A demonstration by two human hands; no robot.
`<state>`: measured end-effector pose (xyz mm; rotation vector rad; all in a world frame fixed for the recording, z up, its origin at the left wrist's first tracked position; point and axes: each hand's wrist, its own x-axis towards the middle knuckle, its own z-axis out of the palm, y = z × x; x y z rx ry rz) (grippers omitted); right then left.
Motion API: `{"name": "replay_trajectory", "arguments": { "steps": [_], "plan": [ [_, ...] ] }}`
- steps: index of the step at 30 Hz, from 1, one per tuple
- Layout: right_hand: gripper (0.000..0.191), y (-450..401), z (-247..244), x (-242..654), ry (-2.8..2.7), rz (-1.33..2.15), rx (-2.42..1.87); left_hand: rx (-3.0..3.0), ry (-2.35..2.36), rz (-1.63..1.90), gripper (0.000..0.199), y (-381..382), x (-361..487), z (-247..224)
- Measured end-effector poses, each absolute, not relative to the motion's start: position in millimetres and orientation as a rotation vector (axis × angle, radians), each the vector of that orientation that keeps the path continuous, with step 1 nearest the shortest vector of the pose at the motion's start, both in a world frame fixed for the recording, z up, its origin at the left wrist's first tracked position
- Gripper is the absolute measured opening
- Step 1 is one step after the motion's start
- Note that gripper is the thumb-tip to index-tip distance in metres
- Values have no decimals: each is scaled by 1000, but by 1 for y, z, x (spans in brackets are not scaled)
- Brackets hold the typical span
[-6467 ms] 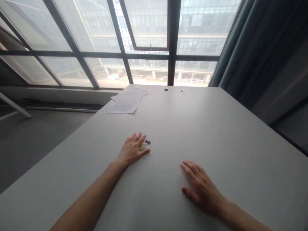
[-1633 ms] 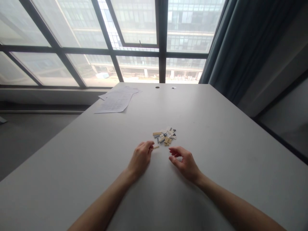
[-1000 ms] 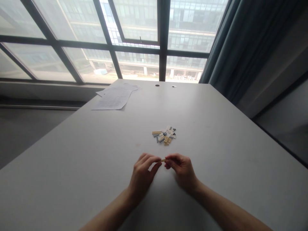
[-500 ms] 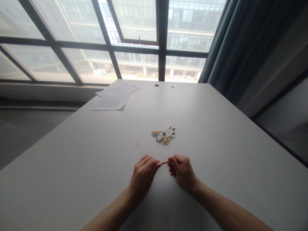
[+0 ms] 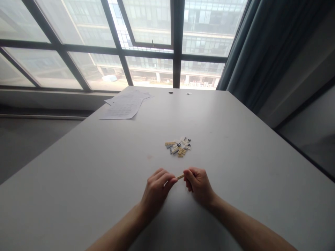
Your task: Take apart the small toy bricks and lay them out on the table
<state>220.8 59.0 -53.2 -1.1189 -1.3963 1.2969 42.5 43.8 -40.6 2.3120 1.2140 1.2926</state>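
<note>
A thin tan building brick (image 5: 180,177) spans the short gap between my hands, above the near part of the white table (image 5: 110,181). My left hand (image 5: 158,186) pinches its left end between thumb and fingers. At the other end my right hand (image 5: 198,183) is closed on it, thumb on top and fingers curled under. The fingertips hide both ends of the piece. Just beyond my hands lies a small pile of loose building bricks (image 5: 180,152) in tan, white, grey and black.
Printed paper sheets (image 5: 121,107) lie overlapping at the table's far left. Two round cable holes, one dark (image 5: 171,93) and one partly covered (image 5: 188,93), sit near the far edge. A window wall stands behind, with a dark curtain (image 5: 251,52) on the right.
Both hands keep their grip on the tan brick, which looks slightly turned. They have shifted very slightly to the right. The pile is unchanged.
</note>
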Motion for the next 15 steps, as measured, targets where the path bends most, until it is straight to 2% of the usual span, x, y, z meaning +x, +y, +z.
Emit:
{"name": "replay_trajectory", "arguments": {
  "steps": [9,15],
  "plan": [
    [55,64,-46,220,-1493,1249,-1163,2589,986,1213,14,41,46,-39],
    [50,64,-44,219,-1689,1174,-1151,2708,969,1138,14,41,49,-37]
  ]
}}
